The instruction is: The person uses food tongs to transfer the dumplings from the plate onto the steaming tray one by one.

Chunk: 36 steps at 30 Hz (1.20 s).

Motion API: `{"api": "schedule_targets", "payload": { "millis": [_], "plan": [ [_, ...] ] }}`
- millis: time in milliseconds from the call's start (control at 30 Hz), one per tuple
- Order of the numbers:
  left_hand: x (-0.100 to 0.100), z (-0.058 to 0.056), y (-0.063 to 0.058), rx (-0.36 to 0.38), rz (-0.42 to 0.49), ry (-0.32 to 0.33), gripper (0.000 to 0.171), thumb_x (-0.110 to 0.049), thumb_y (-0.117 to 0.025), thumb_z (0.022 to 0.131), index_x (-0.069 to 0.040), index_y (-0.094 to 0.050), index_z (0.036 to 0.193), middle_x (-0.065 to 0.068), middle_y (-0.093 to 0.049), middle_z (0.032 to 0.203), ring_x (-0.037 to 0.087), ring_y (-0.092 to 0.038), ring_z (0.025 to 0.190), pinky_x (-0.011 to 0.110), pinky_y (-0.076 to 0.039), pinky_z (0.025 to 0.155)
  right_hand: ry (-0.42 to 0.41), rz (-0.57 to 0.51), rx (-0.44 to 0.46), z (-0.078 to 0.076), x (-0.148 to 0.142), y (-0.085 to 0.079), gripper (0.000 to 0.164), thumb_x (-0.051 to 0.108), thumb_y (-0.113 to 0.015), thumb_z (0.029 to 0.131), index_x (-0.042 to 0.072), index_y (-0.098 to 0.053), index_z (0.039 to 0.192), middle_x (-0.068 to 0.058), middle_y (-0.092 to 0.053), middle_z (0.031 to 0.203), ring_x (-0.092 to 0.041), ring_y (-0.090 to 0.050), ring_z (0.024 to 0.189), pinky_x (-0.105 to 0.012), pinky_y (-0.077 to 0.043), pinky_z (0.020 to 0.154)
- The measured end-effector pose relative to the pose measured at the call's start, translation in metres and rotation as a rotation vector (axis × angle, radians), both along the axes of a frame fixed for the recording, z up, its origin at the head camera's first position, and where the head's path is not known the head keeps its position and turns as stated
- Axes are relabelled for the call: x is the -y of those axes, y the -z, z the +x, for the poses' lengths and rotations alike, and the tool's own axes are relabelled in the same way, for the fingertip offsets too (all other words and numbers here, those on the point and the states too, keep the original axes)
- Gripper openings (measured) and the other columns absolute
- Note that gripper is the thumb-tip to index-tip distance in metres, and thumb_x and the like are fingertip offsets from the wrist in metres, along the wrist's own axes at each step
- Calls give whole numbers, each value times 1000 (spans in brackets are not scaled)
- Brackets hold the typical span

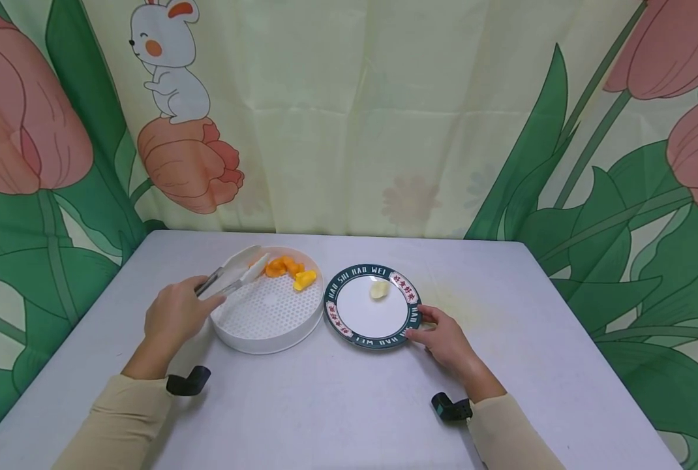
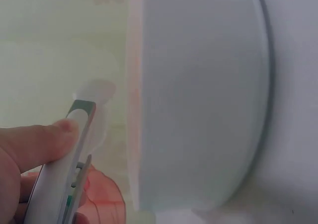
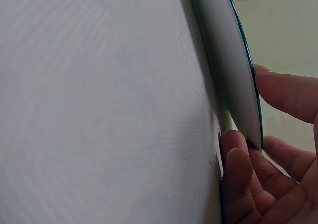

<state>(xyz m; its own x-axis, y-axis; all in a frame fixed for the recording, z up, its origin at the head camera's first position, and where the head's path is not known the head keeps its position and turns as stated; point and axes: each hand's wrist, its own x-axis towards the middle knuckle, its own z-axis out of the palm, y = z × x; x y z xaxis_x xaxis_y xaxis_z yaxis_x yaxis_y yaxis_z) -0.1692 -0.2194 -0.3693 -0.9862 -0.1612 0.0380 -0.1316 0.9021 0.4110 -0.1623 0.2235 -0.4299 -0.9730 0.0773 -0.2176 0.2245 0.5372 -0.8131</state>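
Tongs [image 1: 248,276] sit in our left hand [image 1: 175,312], whose thumb and fingers pinch the handles. Their pale tips stand apart over a round white tray [image 1: 267,344], near the orange pieces [image 1: 275,267]; we cannot tell whether they touch. We also see a yellow piece [image 1: 304,281] in the tray, right of the orange ones. Just beside the tray, a plate [image 1: 361,320] with a dark green rim bears a pale slice [image 1: 378,290]. Our right hand [image 1: 447,344] pinches the plate's right edge, fingers on both faces, above our white table [image 1: 325,418].
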Motion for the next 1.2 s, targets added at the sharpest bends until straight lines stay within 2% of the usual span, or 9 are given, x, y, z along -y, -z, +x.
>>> {"api": "schedule_targets", "payload": {
  "millis": [167, 267, 400, 567, 700, 900, 1067, 1200],
  "plan": [
    [-20, 2, -9, -15, -15, 52, 67, -35, -75, 89, 4, -54, 139, 30, -59, 127, 40, -58, 98, 39, -48, 63, -5, 4, -4, 0, 0, 0, 70, 20, -76, 90, 6, -43, 149, -21, -49, 142, -26, -54, 98, -31, -52, 77],
    [-35, 2, -10, -24, -28, 82, 65, -36, -77, 88, 2, -57, 137, 28, -62, 126, 41, -60, 105, 44, -52, 70, -3, 6, 0, 0, 0, 0, 70, 20, -76, 90, 6, -43, 149, -21, -49, 143, -27, -54, 98, -31, -52, 77],
    [-56, 0, -10, -48, -32, 127, 63, -36, -77, 87, 1, -60, 135, 25, -65, 122, 40, -61, 104, 49, -52, 75, 4, 5, 8, -1, 0, -1, 70, 21, -77, 90, 7, -42, 150, -21, -48, 143, -27, -54, 99, -32, -52, 78],
    [-80, -4, -7, -87, -17, 208, 60, -36, -79, 86, -2, -63, 133, 22, -68, 118, 37, -63, 100, 48, -53, 71, 6, 0, 9, -1, 0, 0, 70, 20, -76, 90, 6, -42, 150, -21, -48, 143, -27, -54, 100, -32, -52, 78],
    [-97, -7, -4, -87, 5, 244, 59, -35, -81, 84, -4, -65, 132, 18, -69, 118, 33, -64, 98, 44, -54, 71, 2, -1, 4, -1, 0, 0, 70, 20, -76, 90, 6, -43, 149, -21, -49, 143, -28, -54, 100, -31, -51, 77],
    [-119, -8, 2, -66, 16, 267, 58, -36, -83, 83, -8, -67, 131, 12, -71, 108, 25, -58, 81, 34, -49, 62, 4, 4, 1, 0, 0, 0, 70, 20, -76, 90, 6, -43, 149, -21, -49, 142, -28, -53, 102, -30, -51, 78],
    [-135, -8, 8, -66, 10, 290, 56, -37, -83, 82, -10, -68, 129, 9, -71, 104, 24, -58, 82, 35, -49, 63, 1, 4, -3, 0, 0, 1, 69, 19, -76, 90, 5, -43, 149, -21, -49, 142, -28, -53, 102, -31, -50, 77],
    [-144, -8, 10, -55, 20, 297, 59, -40, -83, 81, -12, -68, 130, 6, -68, 95, 23, -54, 78, 32, -44, 58, -1, 8, -6, -1, 0, 1, 69, 19, -76, 90, 5, -43, 149, -22, -49, 141, -28, -53, 100, -31, -50, 76]
  ]
}}
